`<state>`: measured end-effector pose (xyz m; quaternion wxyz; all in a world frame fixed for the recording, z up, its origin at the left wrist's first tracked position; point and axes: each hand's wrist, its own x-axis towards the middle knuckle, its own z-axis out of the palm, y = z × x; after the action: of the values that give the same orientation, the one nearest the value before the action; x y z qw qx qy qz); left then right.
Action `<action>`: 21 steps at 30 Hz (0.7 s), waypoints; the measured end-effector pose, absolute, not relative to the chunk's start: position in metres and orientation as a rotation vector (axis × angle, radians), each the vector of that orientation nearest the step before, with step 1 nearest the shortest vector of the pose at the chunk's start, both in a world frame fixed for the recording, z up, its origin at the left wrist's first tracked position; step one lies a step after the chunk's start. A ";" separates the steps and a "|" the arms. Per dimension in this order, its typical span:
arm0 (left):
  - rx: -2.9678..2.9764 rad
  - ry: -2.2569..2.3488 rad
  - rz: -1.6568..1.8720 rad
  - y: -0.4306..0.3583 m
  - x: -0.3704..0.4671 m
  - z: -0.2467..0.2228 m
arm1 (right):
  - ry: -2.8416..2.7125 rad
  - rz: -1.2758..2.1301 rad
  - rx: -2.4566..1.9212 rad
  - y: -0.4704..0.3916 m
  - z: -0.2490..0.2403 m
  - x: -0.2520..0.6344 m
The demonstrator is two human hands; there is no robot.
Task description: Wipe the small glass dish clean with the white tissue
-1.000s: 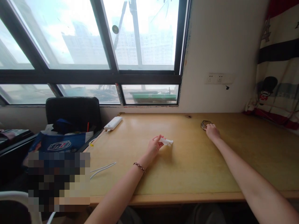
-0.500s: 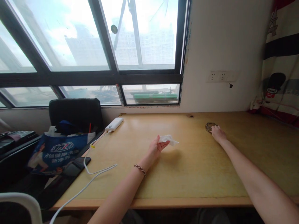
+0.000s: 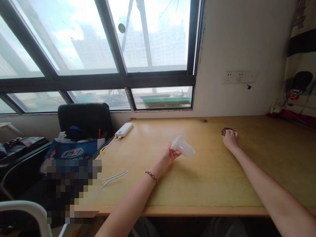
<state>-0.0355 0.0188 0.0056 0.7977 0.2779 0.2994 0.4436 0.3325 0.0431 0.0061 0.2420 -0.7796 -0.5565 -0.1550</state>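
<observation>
My left hand (image 3: 169,155) is closed in a pinch on a thin white tissue (image 3: 184,147), which spreads out to the right of the fingers. A shadow on the table beneath shows the tissue is held above the surface. Farther right, my right hand (image 3: 231,140) has its fingers closed on a dark brown ashtray (image 3: 224,131), which looks like faceted glass. The hand covers most of it, and I cannot tell whether it is lifted off the table. A braided bracelet (image 3: 151,177) circles my left wrist.
On the yellowish wooden table (image 3: 197,194), a white power bank (image 3: 124,130) with a white cable (image 3: 116,176) lies at the left. Beyond that edge stand a black chair (image 3: 85,115) and a blue bag (image 3: 74,152). A patterned curtain (image 3: 297,85) hangs at the right.
The tissue has opened out wider in my left hand. My right hand has moved further over the ashtray and now covers more of it. The view has shifted slightly.
</observation>
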 end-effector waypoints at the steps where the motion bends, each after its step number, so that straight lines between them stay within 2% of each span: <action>1: 0.595 0.638 0.941 0.019 -0.035 0.005 | -1.443 -0.269 -1.988 0.039 0.010 0.311; 5: 0.593 0.621 0.884 0.018 -0.034 0.004 | -1.300 0.840 -1.400 0.008 0.022 0.204; 7: 0.605 0.612 0.874 0.017 -0.034 0.005 | -1.283 1.162 -1.253 -0.009 0.024 0.159; 10: 0.648 0.590 0.865 0.017 -0.035 0.006 | -1.247 1.198 -1.151 -0.026 0.022 0.125; 15: 0.707 0.608 0.872 0.019 -0.035 0.008 | -1.055 1.138 -1.130 -0.026 0.012 0.132; 21: 0.757 0.703 0.817 0.016 -0.026 0.011 | -0.967 0.872 -1.094 -0.023 0.008 0.140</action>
<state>-0.0262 0.0159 0.0111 0.7910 0.3516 0.3265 0.3796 0.1403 -0.0225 0.0076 0.6595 -0.4836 -0.4274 0.3853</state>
